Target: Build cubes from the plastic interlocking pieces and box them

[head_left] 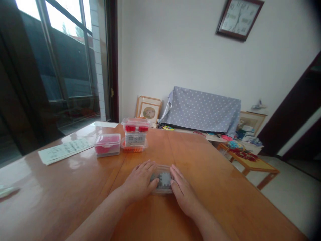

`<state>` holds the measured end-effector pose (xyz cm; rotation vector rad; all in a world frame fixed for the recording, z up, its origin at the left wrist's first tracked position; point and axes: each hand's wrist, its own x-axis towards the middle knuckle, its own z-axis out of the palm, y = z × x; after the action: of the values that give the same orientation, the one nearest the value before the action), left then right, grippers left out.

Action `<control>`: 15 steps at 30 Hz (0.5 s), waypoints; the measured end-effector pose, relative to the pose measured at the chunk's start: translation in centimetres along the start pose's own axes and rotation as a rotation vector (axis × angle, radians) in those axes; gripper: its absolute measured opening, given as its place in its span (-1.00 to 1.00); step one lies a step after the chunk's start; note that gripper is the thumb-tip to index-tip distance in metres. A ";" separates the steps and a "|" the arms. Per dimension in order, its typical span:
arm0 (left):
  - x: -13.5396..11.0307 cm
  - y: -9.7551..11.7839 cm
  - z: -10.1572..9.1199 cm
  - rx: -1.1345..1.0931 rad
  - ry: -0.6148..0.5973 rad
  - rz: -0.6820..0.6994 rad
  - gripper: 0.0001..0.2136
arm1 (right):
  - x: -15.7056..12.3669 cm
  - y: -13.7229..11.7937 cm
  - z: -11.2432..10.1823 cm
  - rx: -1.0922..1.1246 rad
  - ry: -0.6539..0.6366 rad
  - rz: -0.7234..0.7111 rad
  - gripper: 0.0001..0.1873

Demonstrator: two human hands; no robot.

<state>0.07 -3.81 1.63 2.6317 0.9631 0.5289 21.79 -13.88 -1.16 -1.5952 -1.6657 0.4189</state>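
Clear box sits held between left hand and right hand.

Room rightward over tabletop, stacked boxes blocking ahead left, pink box beside

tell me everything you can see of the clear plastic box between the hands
The clear plastic box is small and roughly rectangular, with a transparent rim and something grey showing within its outline; blur hides what that is. It looks flat on the glossy brown wooden table, nearer the person than the stacked containers. The left hand touches its left end, the right hand its right, partly covering it. Whether a lid is fastened, I cannot tell.
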 end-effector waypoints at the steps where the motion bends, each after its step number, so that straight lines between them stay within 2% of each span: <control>1: 0.0 0.0 0.0 -0.004 0.003 0.003 -0.42 | 0.0 0.0 0.0 0.012 0.005 -0.001 -0.43; 7: -0.4 0.0 -0.3 -0.037 -0.009 -0.001 -0.41 | -0.2 0.5 0.3 0.077 -0.019 0.013 -0.45; 11: -0.9 0.3 -1.3 -0.130 -0.049 -0.029 -0.35 | -0.3 1.2 0.5 0.145 -0.018 0.049 -0.36; 13: -0.8 0.4 -1.7 -0.224 -0.026 -0.061 -0.34 | -0.4 1.3 0.4 0.203 0.016 0.085 -0.31; 15: -0.5 0.4 -1.9 -0.356 0.061 -0.139 -0.35 | -0.5 1.4 0.4 0.250 0.048 0.128 -0.28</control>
<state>-0.86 -4.15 3.32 2.2280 0.9608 0.6800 22.42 -13.99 -2.50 -1.5164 -1.4182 0.6238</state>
